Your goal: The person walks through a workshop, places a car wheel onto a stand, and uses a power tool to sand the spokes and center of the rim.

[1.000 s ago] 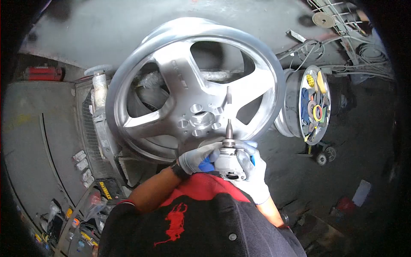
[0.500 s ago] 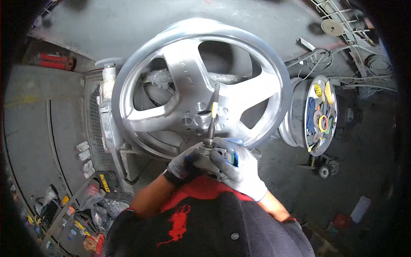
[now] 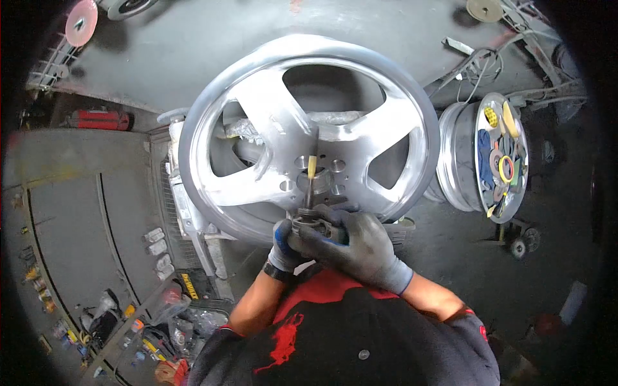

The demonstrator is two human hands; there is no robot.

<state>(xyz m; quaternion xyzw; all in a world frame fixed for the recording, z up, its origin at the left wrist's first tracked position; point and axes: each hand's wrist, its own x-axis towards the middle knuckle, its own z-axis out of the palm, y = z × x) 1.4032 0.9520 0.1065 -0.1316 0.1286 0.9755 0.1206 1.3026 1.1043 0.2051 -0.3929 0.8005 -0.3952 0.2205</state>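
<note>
Head view: left hand (image 3: pixel 283 243) and right hand (image 3: pixel 358 244) clasp a grinder (image 3: pixel 317 226); its tip seemingly touches the wheel (image 3: pixel 257 109).

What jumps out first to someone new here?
A big silver alloy wheel fills the centre, its face toward the camera. Just below it, the gloved left hand and right hand grip a rotary tool aimed at the wheel's middle. At right, a second wheel holds coloured sanding discs.
</note>
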